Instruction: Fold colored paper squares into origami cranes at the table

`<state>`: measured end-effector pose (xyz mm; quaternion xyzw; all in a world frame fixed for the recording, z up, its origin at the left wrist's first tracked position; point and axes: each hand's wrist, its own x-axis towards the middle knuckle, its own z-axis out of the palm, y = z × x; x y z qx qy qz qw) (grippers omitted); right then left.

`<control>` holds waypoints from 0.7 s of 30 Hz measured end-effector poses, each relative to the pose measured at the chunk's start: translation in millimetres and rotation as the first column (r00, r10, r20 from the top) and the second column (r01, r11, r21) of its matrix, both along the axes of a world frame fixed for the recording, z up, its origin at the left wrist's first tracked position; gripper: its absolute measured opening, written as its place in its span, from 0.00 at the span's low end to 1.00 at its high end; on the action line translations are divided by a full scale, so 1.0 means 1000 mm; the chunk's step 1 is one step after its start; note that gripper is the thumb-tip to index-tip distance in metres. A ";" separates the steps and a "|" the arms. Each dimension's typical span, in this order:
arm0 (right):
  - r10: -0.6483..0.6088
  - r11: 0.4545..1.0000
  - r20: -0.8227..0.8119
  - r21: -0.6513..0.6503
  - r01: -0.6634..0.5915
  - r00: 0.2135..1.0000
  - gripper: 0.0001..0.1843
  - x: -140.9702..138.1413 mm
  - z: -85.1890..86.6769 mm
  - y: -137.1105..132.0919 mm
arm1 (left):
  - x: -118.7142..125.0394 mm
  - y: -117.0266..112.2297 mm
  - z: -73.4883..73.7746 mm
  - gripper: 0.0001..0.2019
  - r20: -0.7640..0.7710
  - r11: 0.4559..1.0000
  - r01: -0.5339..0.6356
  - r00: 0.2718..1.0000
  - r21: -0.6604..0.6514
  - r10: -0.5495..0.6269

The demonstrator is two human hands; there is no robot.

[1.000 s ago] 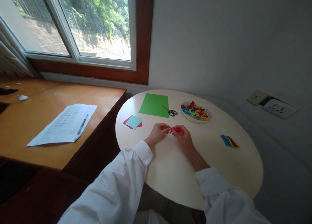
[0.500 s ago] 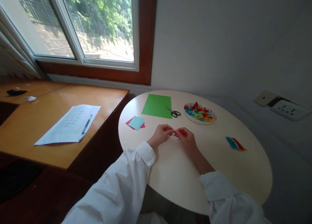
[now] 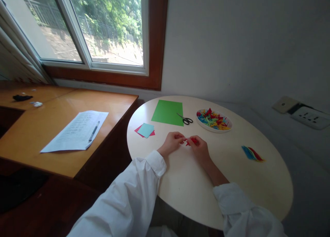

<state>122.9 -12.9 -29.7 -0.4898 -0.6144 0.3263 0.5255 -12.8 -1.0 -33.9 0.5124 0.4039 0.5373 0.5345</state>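
Over the round desk [image 3: 190, 192], well in from its left edge, the left hand [image 3: 175, 142] and right hand [image 3: 200, 149] are holding a small red folded paper [image 3: 187, 143], each grip narrowing to a fingertip pinch. Toward the far edge, scissors [image 3: 184, 118] are partly overlapping a green sheet [image 3: 167, 112].

Daylight comes through a sliding window [image 3: 113, 30] with a reddish-brown frame [image 3: 157, 41], a pale curtain [image 3: 18, 51] at its left. Below stands a wooden desk [image 3: 116, 103], beside a round cream table [image 3: 185, 185] near a whitish wall [image 3: 219, 41] with a socket [image 3: 309, 116].
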 end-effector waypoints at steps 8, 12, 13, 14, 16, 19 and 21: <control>-0.008 1.000 0.005 0.013 0.008 1.000 0.13 0.000 0.000 0.000 | 0.000 0.000 0.000 0.07 0.058 0.999 0.029 0.998 -0.043 -0.027; -0.023 0.999 0.013 0.033 0.022 1.000 0.13 0.001 -0.002 0.000 | -0.001 -0.002 0.001 0.10 0.089 0.995 0.063 0.994 -0.077 -0.056; -0.024 0.999 0.014 0.037 0.024 1.000 0.13 0.001 -0.002 0.000 | -0.001 -0.002 0.001 0.10 0.098 0.994 0.071 0.993 -0.086 -0.062; -0.024 0.999 0.015 0.039 0.023 1.000 0.13 0.001 -0.002 0.000 | -0.002 -0.003 0.000 0.11 0.108 0.992 0.079 0.992 -0.096 -0.069; -0.021 0.999 0.016 0.036 0.020 1.000 0.13 0.001 -0.001 0.000 | -0.003 -0.003 0.000 0.11 0.127 0.988 0.097 0.989 -0.117 -0.082; -0.015 1.000 0.021 0.027 0.015 1.000 0.13 0.001 -0.001 0.000 | -0.004 -0.002 -0.001 0.12 0.150 0.983 0.114 0.984 -0.145 -0.092; -0.011 1.000 0.019 0.025 0.011 1.000 0.12 0.001 -0.001 0.000 | -0.004 -0.002 -0.001 0.12 0.161 0.981 0.117 0.983 -0.158 -0.092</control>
